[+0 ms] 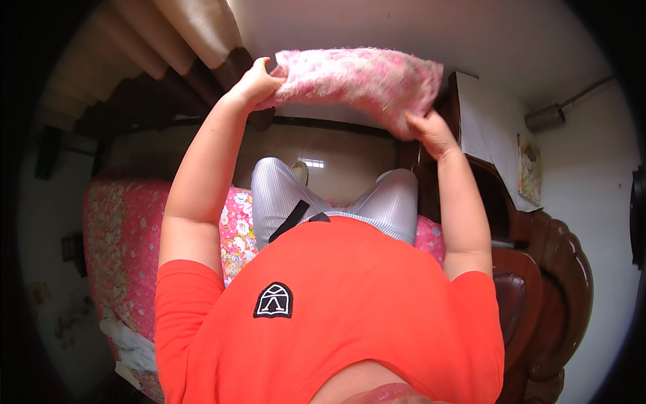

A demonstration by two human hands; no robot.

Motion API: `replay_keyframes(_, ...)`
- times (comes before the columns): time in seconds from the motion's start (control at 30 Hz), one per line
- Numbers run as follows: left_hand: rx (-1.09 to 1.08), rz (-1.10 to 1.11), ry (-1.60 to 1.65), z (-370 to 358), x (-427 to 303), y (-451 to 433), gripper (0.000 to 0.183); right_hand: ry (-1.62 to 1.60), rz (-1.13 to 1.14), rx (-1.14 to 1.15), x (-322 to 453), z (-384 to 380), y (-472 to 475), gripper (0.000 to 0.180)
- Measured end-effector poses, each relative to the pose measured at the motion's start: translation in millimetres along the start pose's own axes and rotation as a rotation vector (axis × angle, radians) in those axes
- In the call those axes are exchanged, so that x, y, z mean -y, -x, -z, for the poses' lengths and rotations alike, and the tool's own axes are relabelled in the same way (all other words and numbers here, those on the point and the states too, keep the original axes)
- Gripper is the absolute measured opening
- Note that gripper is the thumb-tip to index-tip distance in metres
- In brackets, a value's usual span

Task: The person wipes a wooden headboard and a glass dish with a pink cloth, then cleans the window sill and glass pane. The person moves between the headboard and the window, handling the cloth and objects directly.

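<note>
A pink and white fuzzy cloth point(358, 76) is held up and stretched between my two hands, in front of me at arm's length. My left hand point(260, 83) grips its left end, with the thumb and fingers at the edge. At the cloth's lower right corner, my right hand point(431, 131) pinches the fabric; the fingers behind it are partly hidden. The cloth sags a little between the hands and looks slightly blurred at the right.
I sit on a bed with a pink floral cover point(136, 222). Brown curtains point(176, 35) hang at the upper left. To the right stand a dark wooden cabinet point(449, 106) and a carved wooden headboard point(565, 272). A slipper point(300, 171) shows on the tiled floor point(343, 149).
</note>
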State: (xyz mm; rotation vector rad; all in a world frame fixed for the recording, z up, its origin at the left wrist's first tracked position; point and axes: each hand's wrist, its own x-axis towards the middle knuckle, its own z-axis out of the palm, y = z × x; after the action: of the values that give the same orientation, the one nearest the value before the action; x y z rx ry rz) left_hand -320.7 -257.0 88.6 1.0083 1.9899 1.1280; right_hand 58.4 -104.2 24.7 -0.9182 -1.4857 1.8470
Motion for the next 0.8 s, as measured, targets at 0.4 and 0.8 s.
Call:
replay_keyframes(0.4,0.472,-0.405,-1.144,15.2,-17.2,37.2,0.033,0.480,-0.042,0.047,56.6,12.9,2.0,0.041)
replay_keyframes(0.8,-0.544,-0.444,-0.884,19.0,42.4,24.7,0.049,1.303,0.828,0.382,91.8,-72.2,87.0,0.019)
